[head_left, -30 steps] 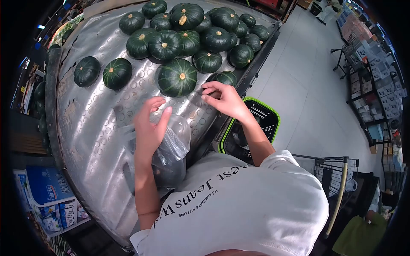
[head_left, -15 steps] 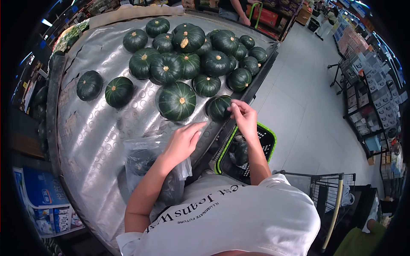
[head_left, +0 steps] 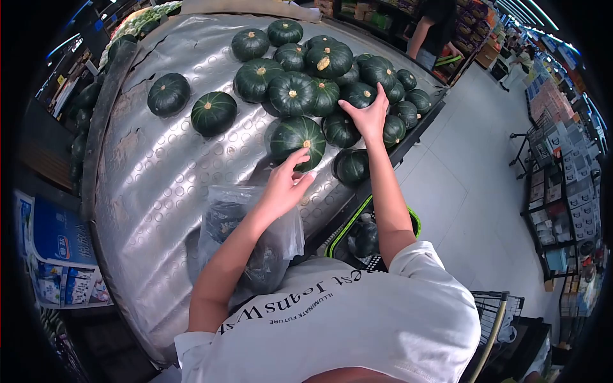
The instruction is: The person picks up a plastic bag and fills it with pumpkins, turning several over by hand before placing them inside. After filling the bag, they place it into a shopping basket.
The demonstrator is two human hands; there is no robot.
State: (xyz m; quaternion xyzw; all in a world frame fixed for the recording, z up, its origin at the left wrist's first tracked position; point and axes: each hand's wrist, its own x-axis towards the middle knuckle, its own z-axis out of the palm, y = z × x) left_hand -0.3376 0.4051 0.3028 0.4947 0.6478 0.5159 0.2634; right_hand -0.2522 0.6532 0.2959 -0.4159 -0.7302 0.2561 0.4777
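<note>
Several dark green squashes with pale stems lie on the silver display table (head_left: 172, 166). My right hand (head_left: 370, 115) reaches over the pile, thumb and fingers spread, right at a round squash (head_left: 359, 95). My left hand (head_left: 285, 185) is held apart-fingered at the near side of a large striped squash (head_left: 297, 137), its fingertips overlapping the lower edge. Between my hands and just right sits a smaller squash (head_left: 352, 167) near the table's edge. Below my left forearm lies a clear plastic bag (head_left: 271, 246).
A black basket with a green rim (head_left: 416, 225) stands at the table's right side with a dark squash (head_left: 366, 239) inside. Two squashes lie apart at left. A person (head_left: 434, 32) stands beyond the table. A cart (head_left: 495, 319) and stocked shelves (head_left: 575, 204) are at right.
My right hand has gone from the small squash by the edge forward to the pile, its fingers spreading. My left hand has moved to the large striped squash. The view has shifted.
</note>
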